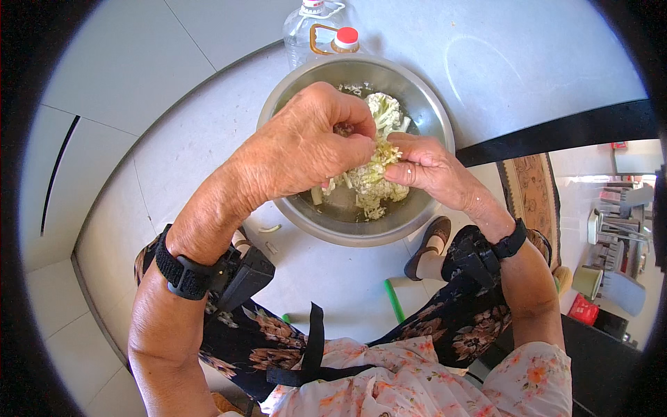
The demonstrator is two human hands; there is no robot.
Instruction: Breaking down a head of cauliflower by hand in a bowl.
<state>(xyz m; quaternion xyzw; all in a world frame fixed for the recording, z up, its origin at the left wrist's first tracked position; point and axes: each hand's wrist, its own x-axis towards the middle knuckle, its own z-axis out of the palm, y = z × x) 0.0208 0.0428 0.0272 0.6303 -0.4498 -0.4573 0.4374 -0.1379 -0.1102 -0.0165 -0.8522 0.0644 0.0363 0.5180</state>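
A wide stainless steel basin sits on the floor between my feet, with cauliflower florets and small crumbs inside. My left hand is over the basin's left half, thumb and forefinger pinched together at a cauliflower piece. From the right, my right hand grips the same piece between thumb and fingers. More florets lie below both hands. The back of my left hand hides part of the basin's contents, and what its other fingers hold cannot be made out.
Behind the basin stand a clear plastic jug and a bottle with a red cap. A trimmed scrap lies on the floor by my left shoe. Cabinets line the left side; a patterned mat lies at the right.
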